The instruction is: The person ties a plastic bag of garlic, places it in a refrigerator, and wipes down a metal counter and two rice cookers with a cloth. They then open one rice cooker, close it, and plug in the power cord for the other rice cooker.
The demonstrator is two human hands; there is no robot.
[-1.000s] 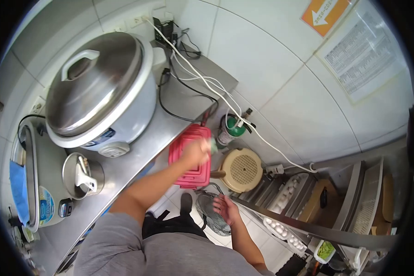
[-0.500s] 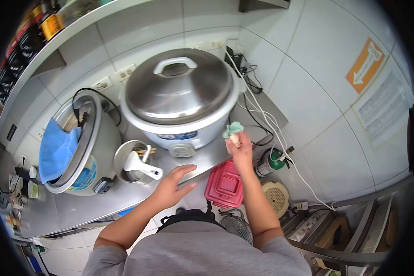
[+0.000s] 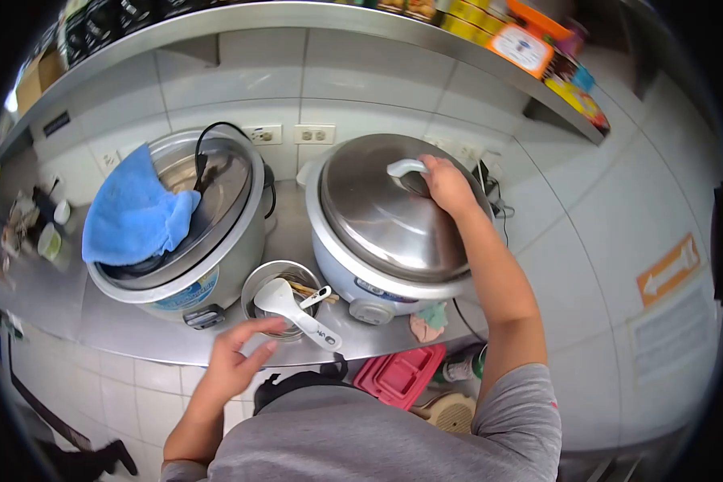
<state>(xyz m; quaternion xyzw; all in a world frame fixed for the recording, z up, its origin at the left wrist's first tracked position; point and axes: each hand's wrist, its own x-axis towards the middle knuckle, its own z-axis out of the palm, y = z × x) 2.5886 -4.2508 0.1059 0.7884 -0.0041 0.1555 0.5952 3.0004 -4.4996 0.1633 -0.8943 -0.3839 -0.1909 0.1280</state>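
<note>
My right hand [image 3: 448,186] is closed on the white handle [image 3: 406,167] of a large metal lid [image 3: 377,217], which sits on the big rice cooker [image 3: 337,265]. My left hand [image 3: 241,357] hovers at the counter's front edge with its fingers apart and nothing in them. Just beyond those fingers stands a metal pot [image 3: 251,281] holding a white rice paddle [image 3: 305,321] and other utensils. A crumpled green and pinkish cloth [image 3: 430,323] lies on the counter by the front of the cooker.
To the left stands a second rice cooker [image 3: 241,249] with a blue towel [image 3: 136,221] draped over its lid. Overhead, a metal shelf [image 3: 337,16] carries bottles and packets. A red plastic container [image 3: 398,376] is below the counter [image 3: 289,205].
My right hand has left the green cloth on the counter and taken hold of the lid handle. My left hand has shifted left to near the metal pot. The view has turned left.
</note>
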